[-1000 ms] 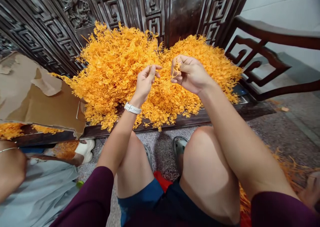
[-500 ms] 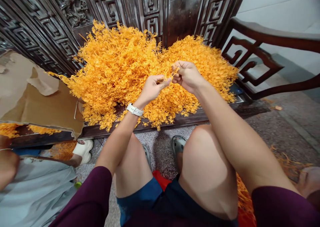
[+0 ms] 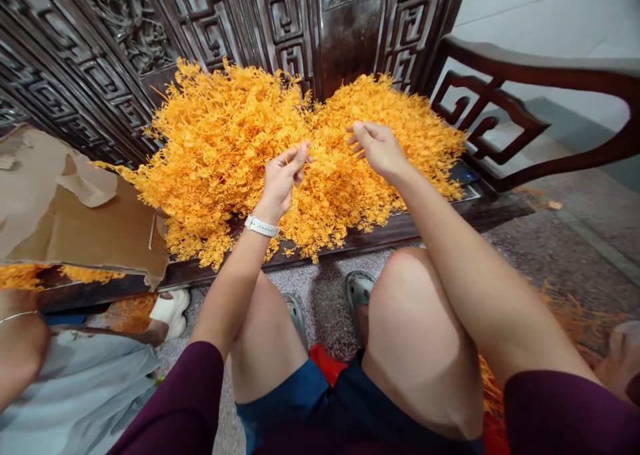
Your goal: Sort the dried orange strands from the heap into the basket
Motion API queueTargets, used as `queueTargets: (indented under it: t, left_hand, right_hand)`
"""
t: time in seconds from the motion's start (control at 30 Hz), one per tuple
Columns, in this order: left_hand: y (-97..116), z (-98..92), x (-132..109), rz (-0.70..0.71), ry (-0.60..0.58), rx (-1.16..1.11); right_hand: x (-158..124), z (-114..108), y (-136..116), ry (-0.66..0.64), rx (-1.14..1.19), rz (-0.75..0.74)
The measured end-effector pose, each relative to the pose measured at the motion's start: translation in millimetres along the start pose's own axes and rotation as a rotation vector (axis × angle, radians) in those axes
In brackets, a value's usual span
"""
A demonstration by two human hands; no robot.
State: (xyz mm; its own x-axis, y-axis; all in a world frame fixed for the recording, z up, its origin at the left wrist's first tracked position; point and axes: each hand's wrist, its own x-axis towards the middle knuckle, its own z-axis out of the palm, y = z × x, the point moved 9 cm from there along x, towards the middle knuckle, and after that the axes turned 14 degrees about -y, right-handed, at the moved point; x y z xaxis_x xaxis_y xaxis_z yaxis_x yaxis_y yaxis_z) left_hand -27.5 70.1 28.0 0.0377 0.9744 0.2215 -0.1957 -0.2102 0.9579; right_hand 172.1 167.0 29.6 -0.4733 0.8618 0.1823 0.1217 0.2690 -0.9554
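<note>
A large heap of curly orange-yellow pieces (image 3: 225, 135) lies on the dark wooden bench (image 3: 365, 239). Over the middle of the heap is my left hand (image 3: 286, 175), its thumb and index finger pinched; anything between them is too small to make out. My right hand (image 3: 377, 147) hovers above the right part of the heap, palm down, fingers apart and holding nothing that I can see. A gap separates the two hands. A pale watch band circles my left wrist.
Torn brown cardboard (image 3: 85, 221) stands at the left of the heap. A carved wooden backrest (image 3: 350, 48) rises behind, with a curved armrest (image 3: 525, 58) at right. Another person's arm, grey clothing and white shoe show at lower left. Orange strands lie on the floor at right.
My hands were close together over the heap with an orange piece at the fingers. Now they are apart: the left has moved left, and the right has opened. The view has shifted slightly.
</note>
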Motion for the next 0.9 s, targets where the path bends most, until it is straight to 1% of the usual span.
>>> queueTargets:
  t: [0.07,0.13,0.17,0.23,0.3,0.37,0.5,0.57,0.67,0.73,0.8,0.83,0.87,0.9]
  left_hand:
    - [-2,2.9,2,0.022,0.009,0.007]
    - [-3,7.1,4,0.059,0.015,0.004]
    - [-3,9.0,4,0.08,0.02,-0.001]
    - [-3,12.2,5,0.107,0.029,-0.008]
    - [-2,15.3,4,0.105,0.024,-0.013]
    - [-1,18.5,4,0.079,0.007,-0.027]
    - [0,27.0,2,-0.009,-0.064,-0.077]
    - [1,30.5,2,-0.018,-0.089,-0.115]
    - [2,33.4,3,-0.015,-0.094,-0.157]
    - [2,34.7,2,-0.017,-0.092,-0.165]
    - [3,36.3,1,-0.016,-0.098,-0.175]
    - [4,37.1,-1,-0.013,-0.106,-0.185]
    - [6,37.9,-4,-0.011,-0.118,-0.196]
    - [8,38.7,-7,-0.009,-0.136,-0.203]
  right_hand:
    - [-7,29,-18,-0.166,0.146,-0.008]
    - [-15,55,-34,-0.293,0.194,-0.041]
    - [-19,64,-40,-0.323,0.187,-0.066]
    - [-23,73,-48,-0.319,0.17,-0.106]
    - [-23,74,-50,-0.275,0.177,-0.127]
    - [-22,73,-50,-0.258,0.208,-0.138]
    - [-19,75,-50,-0.33,0.341,-0.142]
    - [-19,78,-50,-0.349,0.426,-0.127]
    - [-22,82,-49,-0.293,0.503,-0.09]
    - [-23,88,-49,-0.249,0.515,-0.063]
    - [-21,92,-50,-0.239,0.514,-0.041]
    - [-19,91,-51,-0.23,0.511,-0.036]
    - [-16,85,-51,-0.204,0.506,-0.032]
    - [-13,74,-51,-0.164,0.495,-0.028]
